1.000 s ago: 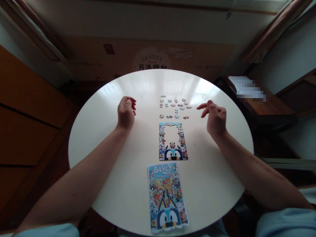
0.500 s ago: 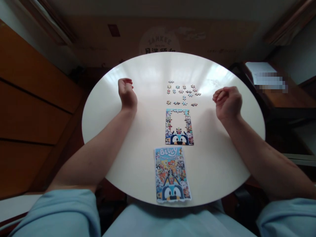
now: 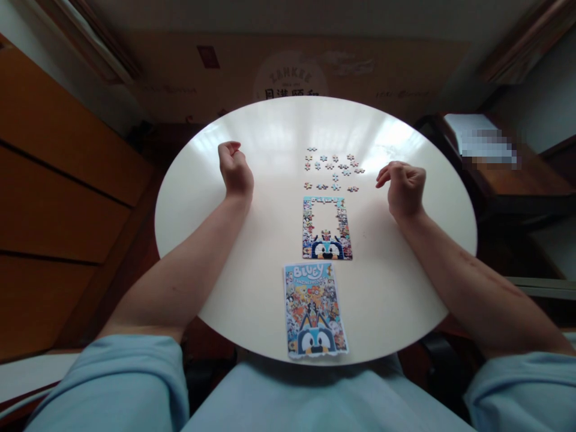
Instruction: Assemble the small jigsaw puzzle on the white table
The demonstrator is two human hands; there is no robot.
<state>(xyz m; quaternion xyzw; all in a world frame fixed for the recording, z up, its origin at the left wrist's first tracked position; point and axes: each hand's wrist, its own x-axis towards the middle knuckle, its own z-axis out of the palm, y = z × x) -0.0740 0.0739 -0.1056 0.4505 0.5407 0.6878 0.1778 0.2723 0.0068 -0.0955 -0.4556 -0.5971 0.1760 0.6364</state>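
Note:
My left hand (image 3: 236,172) rests on its side on the left of the round white table (image 3: 256,276), fingers curled into a loose fist with nothing visible in them. To the right of the loose pieces, my right hand (image 3: 406,189) is held with bent fingers drawn together, the tips pointing left; I see nothing in it. Several loose jigsaw pieces (image 3: 335,187) lie spread between the hands. Nearer me is a partly assembled jigsaw puzzle (image 3: 327,248), its border joined around an open middle and a blue dog face along the bottom.
A printed Bluey picture sheet (image 3: 315,312) with a torn lower edge lies at the table's near edge. On the right stands a brown side table (image 3: 531,174) with white paper (image 3: 468,129) on it. Orange wooden panels (image 3: 58,144) are at the left.
My right hand has moved left toward the loose pieces and turned more palm-down. My left hand stays nearly still. The view has shifted slightly; the pieces and puzzle lie as before.

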